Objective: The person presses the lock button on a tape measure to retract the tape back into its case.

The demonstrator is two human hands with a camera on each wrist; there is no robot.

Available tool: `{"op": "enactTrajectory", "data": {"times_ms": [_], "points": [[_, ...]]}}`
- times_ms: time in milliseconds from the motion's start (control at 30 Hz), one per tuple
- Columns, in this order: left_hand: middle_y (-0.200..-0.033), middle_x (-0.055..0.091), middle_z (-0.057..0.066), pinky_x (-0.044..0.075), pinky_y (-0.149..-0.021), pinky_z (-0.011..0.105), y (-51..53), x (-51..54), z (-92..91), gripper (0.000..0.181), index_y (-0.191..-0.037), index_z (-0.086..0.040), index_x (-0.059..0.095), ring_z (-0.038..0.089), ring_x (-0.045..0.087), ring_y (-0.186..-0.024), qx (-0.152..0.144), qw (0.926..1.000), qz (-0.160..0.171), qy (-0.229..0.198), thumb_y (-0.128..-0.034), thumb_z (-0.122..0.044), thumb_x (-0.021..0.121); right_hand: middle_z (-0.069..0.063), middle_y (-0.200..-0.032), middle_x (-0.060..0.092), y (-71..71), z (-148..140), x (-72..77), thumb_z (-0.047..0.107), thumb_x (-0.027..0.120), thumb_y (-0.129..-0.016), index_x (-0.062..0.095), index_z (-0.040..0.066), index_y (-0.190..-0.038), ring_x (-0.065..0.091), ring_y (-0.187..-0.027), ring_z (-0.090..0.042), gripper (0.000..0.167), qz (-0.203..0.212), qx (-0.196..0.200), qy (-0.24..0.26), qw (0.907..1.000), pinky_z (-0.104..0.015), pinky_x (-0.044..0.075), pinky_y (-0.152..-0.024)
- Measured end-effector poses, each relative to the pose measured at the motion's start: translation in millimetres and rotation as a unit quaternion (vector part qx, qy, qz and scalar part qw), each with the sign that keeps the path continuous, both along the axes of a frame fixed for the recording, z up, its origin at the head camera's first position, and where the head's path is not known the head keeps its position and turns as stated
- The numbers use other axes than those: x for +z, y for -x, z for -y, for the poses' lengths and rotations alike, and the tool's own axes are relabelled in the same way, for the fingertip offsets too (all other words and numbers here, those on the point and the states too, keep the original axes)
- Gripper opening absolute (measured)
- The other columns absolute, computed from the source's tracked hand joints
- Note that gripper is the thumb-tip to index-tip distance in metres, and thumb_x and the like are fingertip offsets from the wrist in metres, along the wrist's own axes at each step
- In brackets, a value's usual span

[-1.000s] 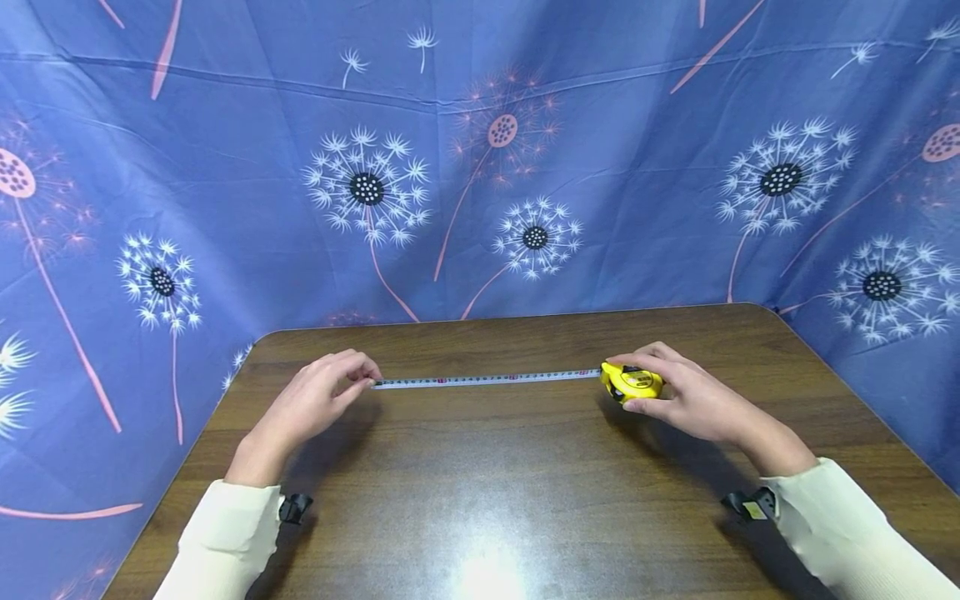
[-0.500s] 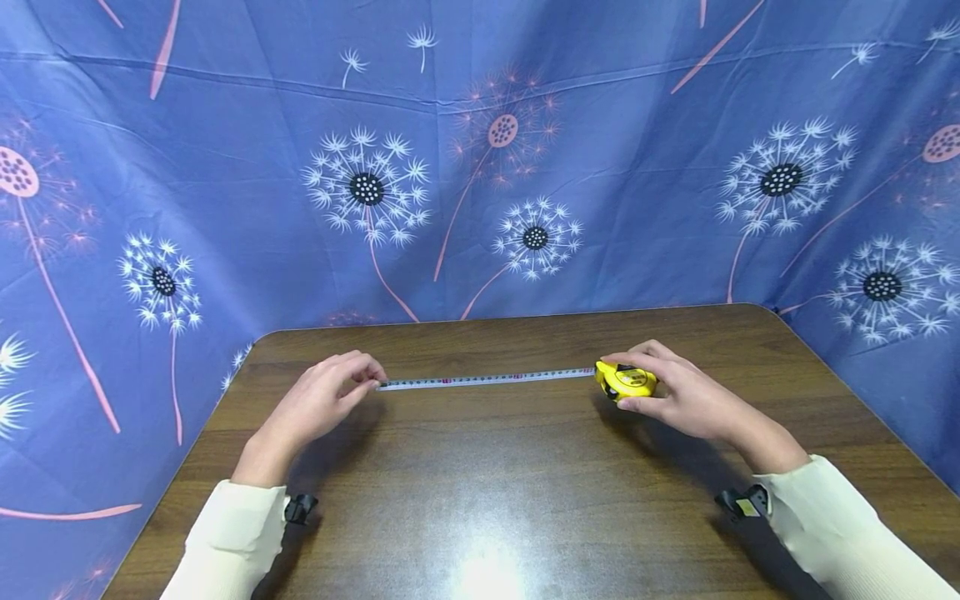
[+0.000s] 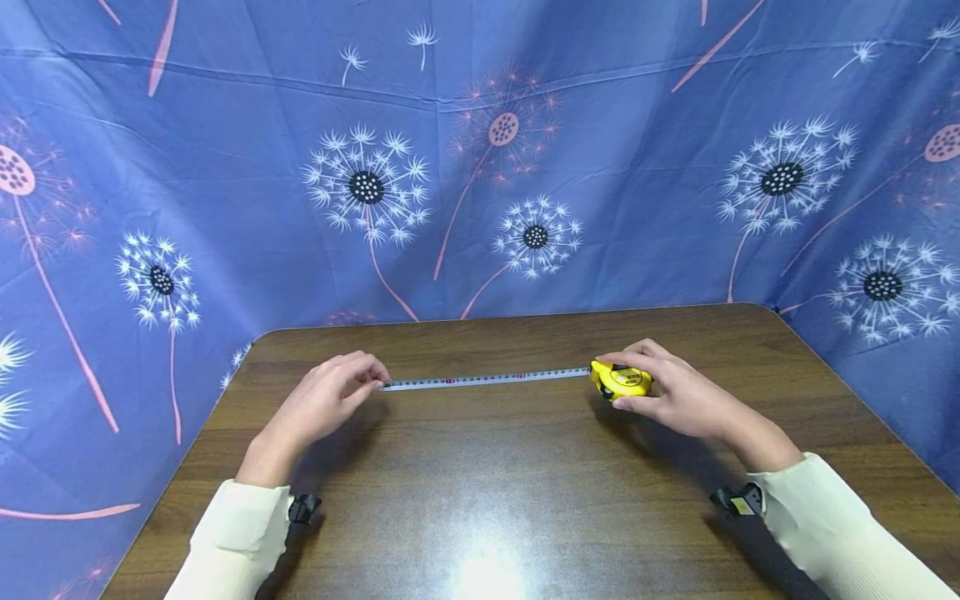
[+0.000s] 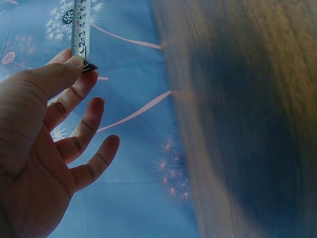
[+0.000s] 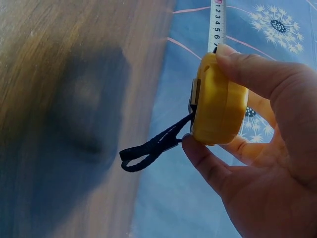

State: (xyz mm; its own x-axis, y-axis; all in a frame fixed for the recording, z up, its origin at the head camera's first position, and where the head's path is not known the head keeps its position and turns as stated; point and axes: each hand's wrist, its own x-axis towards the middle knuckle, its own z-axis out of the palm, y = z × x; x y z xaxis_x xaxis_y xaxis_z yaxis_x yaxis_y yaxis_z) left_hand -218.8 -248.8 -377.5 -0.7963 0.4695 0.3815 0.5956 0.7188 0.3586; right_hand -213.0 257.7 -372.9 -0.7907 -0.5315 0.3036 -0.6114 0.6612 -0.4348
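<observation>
A yellow tape measure case is gripped by the right hand; in the right wrist view the thumb lies by the blade's mouth and a dark wrist strap hangs from the case. From it the printed metal blade runs left, nearly straight, above the table. The left hand pinches the blade's hooked end between thumb and forefinger; in the left wrist view the dark end hook shows there, with the other fingers loosely bent off the blade.
Beneath both hands is a brown wooden table with a bright glare near its front. Behind it and at its sides hangs a blue cloth with dandelion prints. Each wrist wears a dark strap.
The right hand and the case have moved a little left, and the left hand slightly right. The stretch of blade between them is shorter.
</observation>
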Motion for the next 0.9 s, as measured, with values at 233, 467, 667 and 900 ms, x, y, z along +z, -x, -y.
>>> {"op": "enactTrajectory", "data": {"times_ms": [233, 467, 667, 900], "points": [[-0.1, 0.071, -0.007, 0.053, -0.082, 0.041, 0.6, -0.7, -0.9, 0.01, -0.103, -0.024, 0.069, 0.01, 0.064, -0.092, -0.002, 1.0, 0.005, -0.001, -0.1, -0.015, 0.07, -0.004, -0.121, 0.058, 0.3, 1.6, 0.7, 0.021, 0.085, -0.088, 0.061, 0.019, -0.141, 0.056, -0.097, -0.015, 0.059, 0.009, 0.001, -0.001, 1.0, -0.038, 0.051, -0.076], [-0.1, 0.071, -0.007, 0.053, -0.082, 0.04, 0.0, -0.4, -3.4, 0.011, -0.103, -0.023, 0.069, 0.009, 0.064, -0.092, -0.006, 1.0, 0.004, 0.0, -0.0992, -0.013, 0.07, -0.006, -0.121, 0.059, 0.8, 4.1, -1.6, 0.017, 0.086, -0.086, 0.061, 0.016, -0.142, 0.057, -0.098, -0.015, 0.061, 0.001, 0.01, -0.006, 0.9999, -0.034, 0.052, -0.077], [-0.1, 0.071, -0.007, 0.054, -0.082, 0.039, -1.0, 0.4, -6.3, 0.011, -0.102, -0.022, 0.07, 0.009, 0.064, -0.091, -0.008, 1.0, 0.001, 0.003, -0.0984, -0.012, 0.071, -0.007, -0.122, 0.059, 0.9, 5.5, -2.1, 0.017, 0.085, -0.087, 0.061, 0.015, -0.142, 0.057, -0.097, -0.015, 0.06, 0.006, 0.012, -0.008, 0.9999, -0.034, 0.052, -0.076], [-0.1, 0.071, -0.006, 0.054, -0.083, 0.04, -1.3, 0.1, -9.5, 0.01, -0.102, -0.022, 0.07, 0.01, 0.065, -0.092, -0.014, 0.9999, -0.002, 0.0, -0.0992, -0.013, 0.07, -0.007, -0.121, 0.059, 0.6, 6.5, -1.7, 0.017, 0.085, -0.087, 0.062, 0.014, -0.141, 0.057, -0.095, -0.015, 0.059, 0.001, 0.018, -0.006, 0.9998, -0.033, 0.052, -0.075]]}}
